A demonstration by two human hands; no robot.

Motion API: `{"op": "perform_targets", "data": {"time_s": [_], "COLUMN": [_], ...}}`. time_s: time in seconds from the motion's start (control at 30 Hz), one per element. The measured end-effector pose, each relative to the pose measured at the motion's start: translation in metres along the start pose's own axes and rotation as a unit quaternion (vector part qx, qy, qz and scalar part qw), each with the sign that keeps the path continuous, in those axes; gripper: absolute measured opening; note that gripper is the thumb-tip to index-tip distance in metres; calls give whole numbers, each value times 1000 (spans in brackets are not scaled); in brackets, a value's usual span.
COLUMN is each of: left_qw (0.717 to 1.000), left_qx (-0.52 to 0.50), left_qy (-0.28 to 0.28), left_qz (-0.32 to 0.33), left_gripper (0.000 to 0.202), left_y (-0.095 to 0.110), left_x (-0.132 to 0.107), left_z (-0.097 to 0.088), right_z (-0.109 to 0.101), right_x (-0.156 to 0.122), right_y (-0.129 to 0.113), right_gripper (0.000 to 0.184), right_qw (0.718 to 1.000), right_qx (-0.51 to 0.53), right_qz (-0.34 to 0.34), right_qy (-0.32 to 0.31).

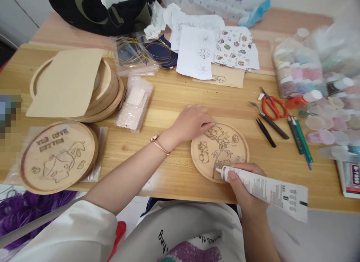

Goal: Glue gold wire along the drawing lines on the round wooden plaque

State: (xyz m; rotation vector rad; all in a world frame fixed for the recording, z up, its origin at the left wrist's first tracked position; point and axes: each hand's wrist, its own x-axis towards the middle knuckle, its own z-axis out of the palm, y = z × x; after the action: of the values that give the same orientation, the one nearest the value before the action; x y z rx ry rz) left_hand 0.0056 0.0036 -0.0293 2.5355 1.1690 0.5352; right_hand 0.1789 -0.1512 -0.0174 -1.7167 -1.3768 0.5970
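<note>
Right hand (pixel 247 188): gripping a long white glue tube (pixel 261 188)
Tube axis: nearly level, nozzle pointing left
Left hand (pixel 191 123): open, resting on a round engraved wooden plaque (pixel 222 151)

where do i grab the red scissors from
Take the red-handled scissors by their loop handles, coming from above and the near side: they lie flat with the blades pointing away, so the loops face you. Keep clear of the black tweezers lying just below them.
</note>
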Motion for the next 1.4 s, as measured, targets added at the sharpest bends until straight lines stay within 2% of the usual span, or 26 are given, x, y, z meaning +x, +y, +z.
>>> {"op": "perform_targets", "data": {"time_s": [0.47, 1.1, 1.4], "left_qw": [1000, 1000, 1000], "left_qx": [-1, 3, -1], "left_qy": [-15, 4, -18], "left_qz": [-10, -3, -18], "left_gripper": [26, 24, 24], "left_y": [1, 1, 2], "left_x": [1, 0, 1], "left_z": [-1, 0, -2], "right_z": [2, 4, 5], "right_x": [2, 6, 6], "right_y": [-1, 0, -1], "right_gripper": [16, 18, 18], "right_qw": [1000, 1000, 999], "right_qx": [-1, -12, -17], "right_qz": [2, 2, 6], "right_qy": [17, 28, 33]}}
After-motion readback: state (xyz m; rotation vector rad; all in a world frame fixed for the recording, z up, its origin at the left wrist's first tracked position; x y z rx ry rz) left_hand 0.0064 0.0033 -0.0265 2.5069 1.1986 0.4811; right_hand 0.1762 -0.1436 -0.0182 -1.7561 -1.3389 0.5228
